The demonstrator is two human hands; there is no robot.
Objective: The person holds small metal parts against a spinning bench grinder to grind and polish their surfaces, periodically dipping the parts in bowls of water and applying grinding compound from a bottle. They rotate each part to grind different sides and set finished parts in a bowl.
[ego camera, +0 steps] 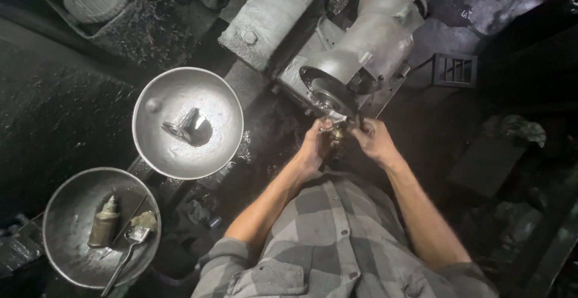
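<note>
A grey bench grinder (367, 45) stands ahead of me with its round wheel face (328, 93) turned toward me. Both hands meet just below that wheel. My left hand (316, 144) and my right hand (373, 138) together grip a small brass-coloured metal part (337, 132), held up against the lower edge of the wheel. Most of the part is hidden by my fingers. My forearms are bare, with the grey checked shirt sleeves pushed up.
A shiny metal bowl (162, 153) at left holds one metal fitting (183, 124). A second bowl (60, 238) at lower left holds a brass-coloured piece (103, 223), a spoon-like tool (129, 250) and a lump. A tray of metal shavings (144, 27) sits at top left. The floor is dark.
</note>
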